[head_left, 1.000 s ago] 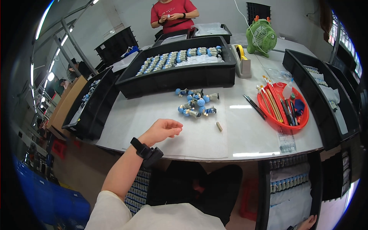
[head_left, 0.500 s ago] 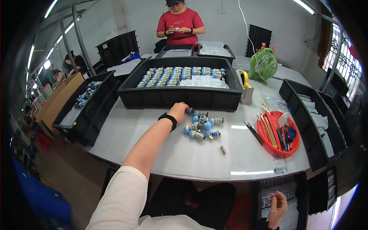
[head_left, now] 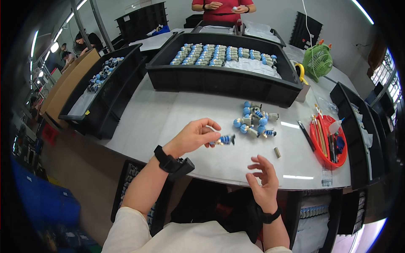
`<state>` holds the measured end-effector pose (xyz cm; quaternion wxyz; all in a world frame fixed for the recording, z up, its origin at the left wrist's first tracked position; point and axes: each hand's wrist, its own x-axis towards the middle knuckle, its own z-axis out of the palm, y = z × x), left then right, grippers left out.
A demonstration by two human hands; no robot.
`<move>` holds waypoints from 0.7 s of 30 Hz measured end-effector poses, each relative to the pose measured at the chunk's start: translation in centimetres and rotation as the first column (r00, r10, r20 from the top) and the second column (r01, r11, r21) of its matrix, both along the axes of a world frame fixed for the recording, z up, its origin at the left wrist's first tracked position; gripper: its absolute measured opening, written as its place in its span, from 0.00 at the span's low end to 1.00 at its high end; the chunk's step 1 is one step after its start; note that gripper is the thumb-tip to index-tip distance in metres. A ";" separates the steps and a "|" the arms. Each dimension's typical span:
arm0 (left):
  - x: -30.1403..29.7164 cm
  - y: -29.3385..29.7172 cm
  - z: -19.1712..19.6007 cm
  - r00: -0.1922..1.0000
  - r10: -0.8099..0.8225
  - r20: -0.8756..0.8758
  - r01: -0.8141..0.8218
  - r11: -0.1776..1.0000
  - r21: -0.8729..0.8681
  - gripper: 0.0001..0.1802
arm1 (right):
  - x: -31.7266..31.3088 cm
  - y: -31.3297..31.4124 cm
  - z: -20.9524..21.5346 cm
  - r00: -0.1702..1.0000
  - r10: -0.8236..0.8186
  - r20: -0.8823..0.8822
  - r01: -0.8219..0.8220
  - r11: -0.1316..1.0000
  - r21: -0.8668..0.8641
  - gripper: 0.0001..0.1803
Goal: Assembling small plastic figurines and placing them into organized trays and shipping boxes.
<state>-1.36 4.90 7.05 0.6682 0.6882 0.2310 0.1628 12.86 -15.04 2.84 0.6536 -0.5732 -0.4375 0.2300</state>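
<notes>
My left hand (head_left: 195, 135) pinches a small figurine (head_left: 225, 140) with a blue-striped body and dark feet, held above the white tabletop. The figurine's head is mostly hidden by my fingers. My right hand (head_left: 264, 181) hovers over the near table edge, fingers spread and curved, with nothing in it. Beyond both hands lies a loose pile of similar figurines (head_left: 249, 119) with round blue heads and grey or striped bodies. A short tan stub (head_left: 277, 152) rests on the table between the pile and my right hand.
A large black tray (head_left: 223, 87) holds rows of figurines at the back. Right of the pile stand a red basket (head_left: 333, 163) of brushes and a green fan (head_left: 318, 61). More black bins (head_left: 101, 110) flank the table. Opposite, a person in red (head_left: 222, 16) holds a small item.
My left hand has come back from the pile toward me with a figurine. My right hand has risen from the lower right bin to the table's near edge. The view has shifted.
</notes>
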 end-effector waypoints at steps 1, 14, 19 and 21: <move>-1.0 -1.0 -0.4 1.000 -0.014 -0.002 0.013 0.998 -0.064 0.12 | -0.7 1.2 0.2 1.000 0.013 -0.010 -0.013 1.000 -0.015 0.24; 0.7 -4.8 -6.9 0.931 0.165 0.326 0.005 0.886 -0.464 0.17 | -2.7 4.3 -3.0 0.994 0.061 -0.088 -0.065 0.997 -0.048 0.25; 1.4 -5.1 -7.1 0.935 0.214 0.282 -0.060 0.880 -0.471 0.16 | -2.3 4.2 -2.6 0.991 0.088 -0.098 -0.093 0.994 -0.054 0.28; 1.4 -5.1 -7.0 0.932 0.229 0.281 -0.070 0.875 -0.479 0.16 | -2.3 4.2 -2.5 0.988 0.099 -0.122 -0.106 0.993 -0.053 0.29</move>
